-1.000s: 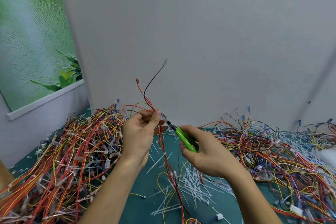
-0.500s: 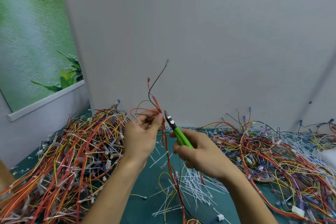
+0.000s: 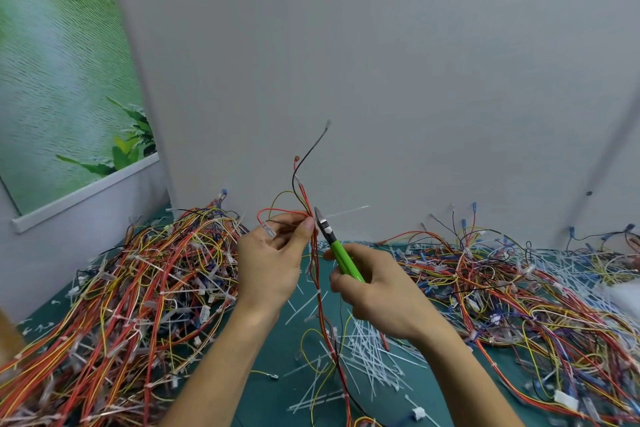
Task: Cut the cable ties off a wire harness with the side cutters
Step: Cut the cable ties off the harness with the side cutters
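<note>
Left hand (image 3: 273, 260) pinches harness (image 3: 320, 305); right hand (image 3: 377, 295) grips cutters (image 3: 341, 255).

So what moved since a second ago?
The right hand slid left and tipped the side cutters more upright, their tip beside the harness. Its loose ends swung right. The left hand kept pinching the harness; the right kept gripping the cutters.

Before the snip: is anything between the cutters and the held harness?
Nothing visible. The side cutters, gripped by the right hand, have their nose right beside the wire harness, close to the thumb of the left hand.
</note>
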The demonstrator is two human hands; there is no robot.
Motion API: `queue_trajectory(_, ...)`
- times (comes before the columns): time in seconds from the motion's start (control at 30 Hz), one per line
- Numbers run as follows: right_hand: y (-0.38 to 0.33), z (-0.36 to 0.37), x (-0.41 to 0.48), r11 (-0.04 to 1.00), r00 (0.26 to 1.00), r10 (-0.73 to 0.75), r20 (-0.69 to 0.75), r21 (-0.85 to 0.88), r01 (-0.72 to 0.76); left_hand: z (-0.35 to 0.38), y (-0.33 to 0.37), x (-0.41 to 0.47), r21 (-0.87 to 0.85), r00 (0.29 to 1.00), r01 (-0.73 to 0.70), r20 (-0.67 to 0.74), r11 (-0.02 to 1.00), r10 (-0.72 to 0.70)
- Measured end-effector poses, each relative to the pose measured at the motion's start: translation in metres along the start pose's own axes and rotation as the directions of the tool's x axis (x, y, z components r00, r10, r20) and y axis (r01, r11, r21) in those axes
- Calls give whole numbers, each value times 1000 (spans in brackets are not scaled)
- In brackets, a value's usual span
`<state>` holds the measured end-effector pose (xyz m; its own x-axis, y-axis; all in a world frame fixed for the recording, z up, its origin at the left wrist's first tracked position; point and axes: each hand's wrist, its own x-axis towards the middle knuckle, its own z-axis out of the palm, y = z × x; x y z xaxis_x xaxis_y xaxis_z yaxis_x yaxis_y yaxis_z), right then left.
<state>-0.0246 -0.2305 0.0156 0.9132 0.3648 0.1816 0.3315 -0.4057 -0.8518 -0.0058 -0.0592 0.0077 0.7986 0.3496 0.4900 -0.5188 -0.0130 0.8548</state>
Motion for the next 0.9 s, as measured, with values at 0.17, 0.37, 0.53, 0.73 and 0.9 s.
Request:
queue_trajectory(0.17, -1, 0, -2, 998, 1000, -13, 25, -58, 14, 2, 0, -2, 2, 1000, -6, 28, 1000, 5)
queue_trajectory(0.37, -1, 5, -1, 999, 1000, -28, 5, 23, 28, 2, 0, -1, -1, 999, 1, 43, 1000, -1)
queue_trajectory(0.53, 1, 8, 0, 998, 998, -45, -36, 49, 47, 1, 1, -1, -11, 999, 25, 37, 1000, -25)
queue_trajectory(0.73, 1, 9, 1, 998, 998, -49, -40, 31, 51, 1, 0, -1, -15, 999, 9, 43, 1000, -9)
queue_trajectory(0.9, 2, 9, 1, 999, 999, -42, -6, 25, 43, 3, -4, -2, 19, 999, 2, 43, 1000, -3)
